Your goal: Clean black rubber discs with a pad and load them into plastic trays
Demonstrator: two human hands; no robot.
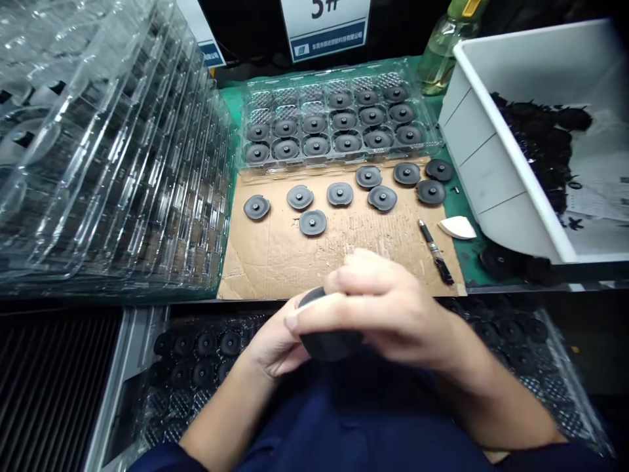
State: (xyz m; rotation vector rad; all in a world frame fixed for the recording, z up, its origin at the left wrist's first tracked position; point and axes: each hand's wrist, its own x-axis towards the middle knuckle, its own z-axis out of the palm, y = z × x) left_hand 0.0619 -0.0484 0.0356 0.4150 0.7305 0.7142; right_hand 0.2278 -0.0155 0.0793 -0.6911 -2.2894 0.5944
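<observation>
A black rounded plastic part (330, 346) is held between my two hands, just in front of the table's near edge. My left hand (282, 337) grips it from the left, its fingers partly hidden behind the part. Over the top and right side curl the fingers of my right hand (383, 305), closed on the same part. Beyond them, several similar black parts with a raised centre stub, such as this loose part (312, 223), lie on a cardboard sheet (255, 262). A pen-like craft knife (433, 249) rests at the right of the cardboard.
Behind the cardboard is a clear compartment tray (287, 113) partly filled with black parts. Tall stacked clear trays (162, 151) stand left. At right are a white bin (491, 157) of black pieces, a spray bottle (439, 59) and a white wedge-shaped piece (458, 227).
</observation>
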